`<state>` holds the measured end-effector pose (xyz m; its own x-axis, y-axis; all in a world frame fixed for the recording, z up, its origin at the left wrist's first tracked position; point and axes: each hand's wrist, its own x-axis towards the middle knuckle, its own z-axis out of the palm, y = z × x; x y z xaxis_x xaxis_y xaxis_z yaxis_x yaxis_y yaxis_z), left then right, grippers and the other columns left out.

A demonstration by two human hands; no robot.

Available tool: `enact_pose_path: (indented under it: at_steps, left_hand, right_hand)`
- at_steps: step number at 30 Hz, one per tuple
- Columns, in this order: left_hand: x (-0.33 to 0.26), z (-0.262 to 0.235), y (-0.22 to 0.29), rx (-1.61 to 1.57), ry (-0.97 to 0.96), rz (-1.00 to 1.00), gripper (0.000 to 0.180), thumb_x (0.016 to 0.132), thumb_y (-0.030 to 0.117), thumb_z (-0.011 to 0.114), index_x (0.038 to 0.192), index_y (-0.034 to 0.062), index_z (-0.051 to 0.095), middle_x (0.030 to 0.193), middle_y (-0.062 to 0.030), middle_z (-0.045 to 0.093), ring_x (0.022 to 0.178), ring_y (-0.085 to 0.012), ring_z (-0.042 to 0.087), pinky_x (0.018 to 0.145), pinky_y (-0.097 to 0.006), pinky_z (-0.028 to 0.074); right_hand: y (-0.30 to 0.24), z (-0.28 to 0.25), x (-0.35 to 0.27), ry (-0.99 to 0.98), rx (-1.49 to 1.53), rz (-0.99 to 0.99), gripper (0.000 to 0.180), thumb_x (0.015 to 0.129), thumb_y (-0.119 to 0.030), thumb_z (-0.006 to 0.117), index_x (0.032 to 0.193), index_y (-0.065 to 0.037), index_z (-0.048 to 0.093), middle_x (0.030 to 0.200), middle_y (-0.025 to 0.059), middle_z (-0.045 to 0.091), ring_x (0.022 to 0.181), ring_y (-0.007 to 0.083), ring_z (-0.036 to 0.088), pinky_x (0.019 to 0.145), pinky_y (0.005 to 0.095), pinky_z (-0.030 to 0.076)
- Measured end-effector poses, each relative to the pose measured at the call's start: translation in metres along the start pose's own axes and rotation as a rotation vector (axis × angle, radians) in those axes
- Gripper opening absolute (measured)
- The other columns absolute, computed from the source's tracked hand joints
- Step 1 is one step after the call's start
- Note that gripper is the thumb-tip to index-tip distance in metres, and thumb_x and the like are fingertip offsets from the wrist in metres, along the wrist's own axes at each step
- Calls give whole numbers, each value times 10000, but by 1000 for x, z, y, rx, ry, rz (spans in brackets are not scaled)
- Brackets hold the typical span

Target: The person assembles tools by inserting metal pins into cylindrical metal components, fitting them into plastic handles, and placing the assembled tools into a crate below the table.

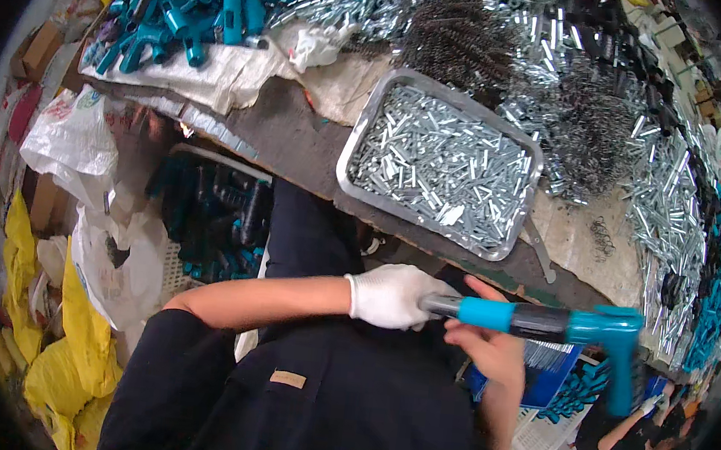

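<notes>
A teal and black nail gun (541,321) lies level across my front, its metal barrel to the left and its teal handle hanging down at the right. My left hand (393,296), in a white glove, is closed round the barrel end. Bare, my right hand (496,357) cradles the teal section next to the barrel, with a finger showing above it and the thumb below; part of this hand is hidden behind the tool. Beyond both hands, a metal tray (353,151) full of small silvery pins (443,164) rests on the bench.
Teal plastic housings (225,3) heap at the bench's far left. Dark springs (458,41) and silvery rods (665,222) are piled behind and right of the tray. Crates with dark parts (225,205) and teal parts (573,394) stand below. Another person (629,441) sits at lower right.
</notes>
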<state>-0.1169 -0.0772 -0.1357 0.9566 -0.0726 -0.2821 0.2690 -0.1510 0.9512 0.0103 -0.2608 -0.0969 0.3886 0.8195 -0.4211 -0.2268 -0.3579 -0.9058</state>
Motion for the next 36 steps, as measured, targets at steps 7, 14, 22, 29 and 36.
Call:
enact_pose_path:
  at_steps: [7,14,22,29,36]
  left_hand:
    - [14,-22,-132,671,198,-146,156,776,153,558,819,66,681,856,-162,684,847,-363,657,751,-471,512]
    - [25,-80,-143,495,59,-449,463,932,276,513,1376,143,505,1430,-108,486,1296,-295,470,1090,-417,358]
    - [27,-99,-145,418,139,-426,445,920,310,513,1328,135,542,1393,-123,515,1276,-312,484,1074,-418,372]
    - [26,-98,-157,384,183,-392,437,910,341,514,1286,127,575,1361,-135,541,1258,-326,497,1060,-419,384]
    - [26,-85,-177,387,235,-332,437,899,371,514,1245,120,607,1328,-147,566,1240,-341,510,1046,-419,396]
  right_hand:
    - [22,-61,-18,-119,243,258,444,814,-230,718,1121,58,576,827,129,667,656,188,648,598,291,520]
    - [110,8,76,110,-435,261,254,772,-87,685,939,35,537,656,64,576,542,126,563,497,283,450]
    - [160,25,120,97,-1020,81,422,737,-229,683,1054,33,589,835,222,644,744,379,642,703,428,505]
    - [130,54,126,72,-1010,149,435,754,-252,669,1085,22,601,990,281,635,983,434,608,864,459,470]
    - [131,88,141,-147,-1298,167,457,799,-252,663,1157,17,574,1071,268,642,1029,435,609,938,503,460]
